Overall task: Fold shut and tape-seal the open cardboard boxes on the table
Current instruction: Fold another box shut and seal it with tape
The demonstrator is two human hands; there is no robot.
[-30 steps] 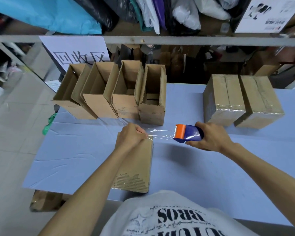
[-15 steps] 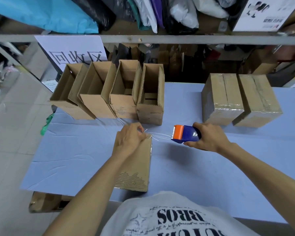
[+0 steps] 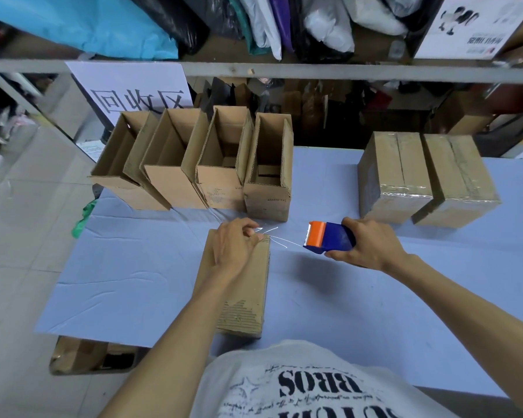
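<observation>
A closed cardboard box (image 3: 248,291) lies lengthwise on the blue table (image 3: 344,312) in front of me. My left hand (image 3: 234,245) sits on its far end and pinches the free end of clear tape (image 3: 280,241) against the top edge. My right hand (image 3: 366,247) grips a blue and orange tape dispenser (image 3: 328,238) a short way right of the box, with the tape stretched between both hands. Several open boxes (image 3: 221,164) stand in a row at the back left. Two sealed boxes (image 3: 426,179) sit at the back right.
A metal shelf rail (image 3: 284,67) crosses above the table's far edge, with bags and a white sign (image 3: 133,92) behind. Another cardboard box (image 3: 82,354) lies on the floor under the table's left corner. A green scrap (image 3: 83,218) hangs at the left edge.
The stretched tape between my hands has shortened slightly and the dispenser has tilted a little; my left hand stays pinching the tape on the box's far end.
</observation>
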